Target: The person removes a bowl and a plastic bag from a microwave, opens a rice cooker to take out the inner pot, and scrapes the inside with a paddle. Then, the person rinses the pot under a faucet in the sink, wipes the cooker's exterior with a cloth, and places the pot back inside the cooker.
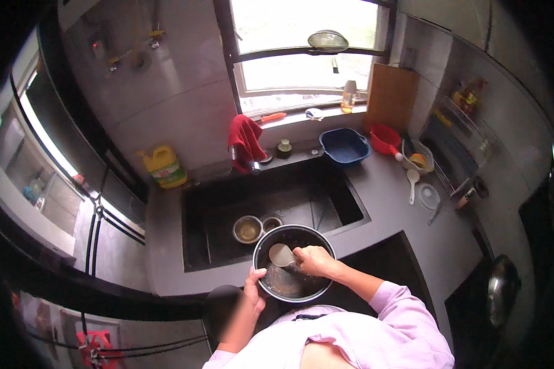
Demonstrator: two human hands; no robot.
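A round dark-lined pot (294,288) with pale bits stuck inside is tilted over the front edge of the black sink (277,203). My left hand (255,290) grips its left rim, thumb on top. Inside the pot, my right hand (314,260) is closed on the handle of a pale rice scoop (281,255), whose bowl lies against the inner wall. Just behind the pot, a metal bowl (248,229) and a smaller bowl (272,224) rest in the sink, both with something in them.
A red cloth (245,138) hangs over the faucet. Behind the sink's right corner stands a blue basin (345,145), near a red strainer (385,138). A white spoon (413,184) and a clear lid (429,196) lie on the right counter. A yellow jug (165,167) stands at the left.
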